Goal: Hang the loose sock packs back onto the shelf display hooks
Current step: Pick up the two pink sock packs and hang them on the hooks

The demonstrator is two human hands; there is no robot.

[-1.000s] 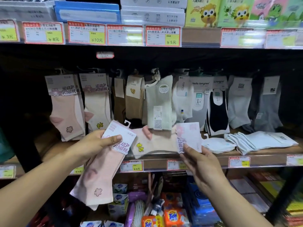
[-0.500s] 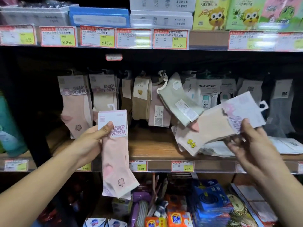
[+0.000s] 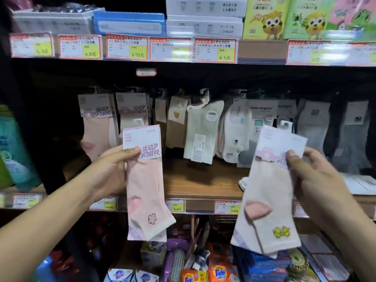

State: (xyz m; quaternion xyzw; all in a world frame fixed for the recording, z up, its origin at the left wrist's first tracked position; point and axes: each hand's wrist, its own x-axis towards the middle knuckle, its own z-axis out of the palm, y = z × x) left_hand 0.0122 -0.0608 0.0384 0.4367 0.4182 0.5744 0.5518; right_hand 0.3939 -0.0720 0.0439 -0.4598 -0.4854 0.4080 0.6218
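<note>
My left hand [image 3: 114, 169] pinches the card header of a pink sock pack [image 3: 145, 190] with a flower on the toe; it hangs upright in front of the shelf. My right hand [image 3: 311, 180] grips the header of a cream sock pack [image 3: 266, 202] with a pink heel and a yellow bow, also upright, its white hanger tab at the top. Behind them, rows of sock packs hang on display hooks [image 3: 203, 94]: matching pink packs [image 3: 97, 123] at left, beige, green, white and grey ones to the right.
A wooden shelf board [image 3: 195, 180] lies under the hanging socks, with loose white packs [image 3: 360, 184] on its right end. Price tags line the upper shelf edge [image 3: 215, 49], with boxes above. Detergent and other goods fill the shelf below.
My right hand has swung the cream pack from a tilted position to hang upright and lower. The left hand's pink pack has stayed about where it was.
</note>
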